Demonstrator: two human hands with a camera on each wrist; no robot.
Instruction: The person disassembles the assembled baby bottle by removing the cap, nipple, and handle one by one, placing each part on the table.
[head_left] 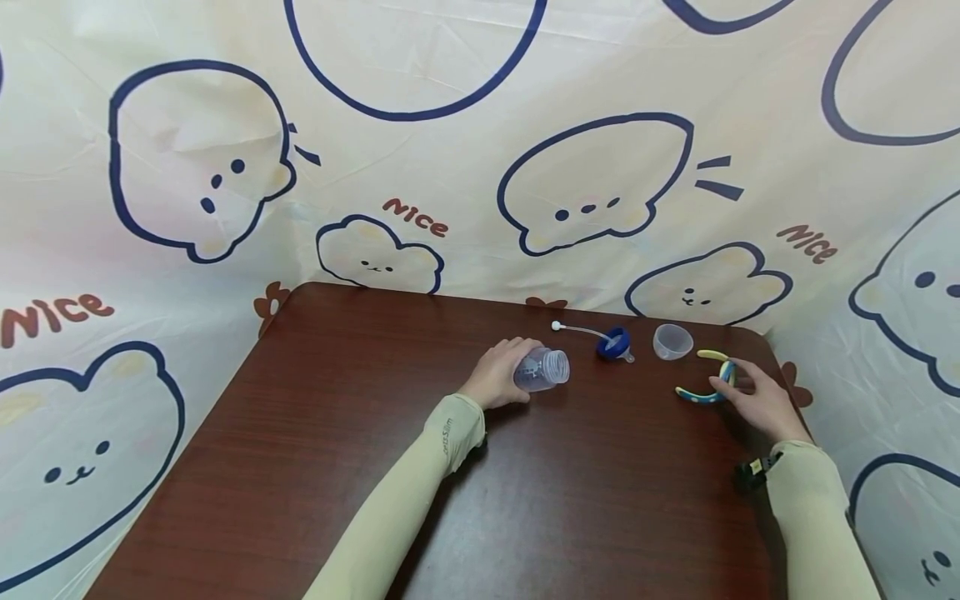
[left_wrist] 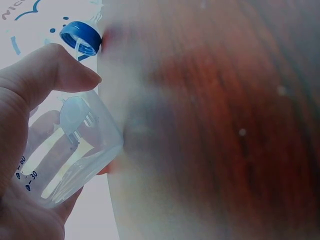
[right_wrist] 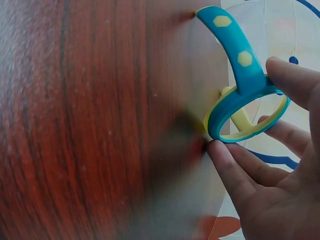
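My left hand grips a clear baby bottle that lies tilted with its uncapped mouth to the right. Volume marks and a printed figure show on the bottle in the left wrist view. With its thumb and fingertips, my right hand holds a blue-and-yellow bottle handle ring at the table's right side. Yellow spots dot one curved arm of the ring in the right wrist view. Between the hands lies a blue collar with a nipple, a straw running left from it.
A clear dome cap stands near the back edge, right of the blue collar. The dark brown table meets a printed cloth backdrop at its back and sides.
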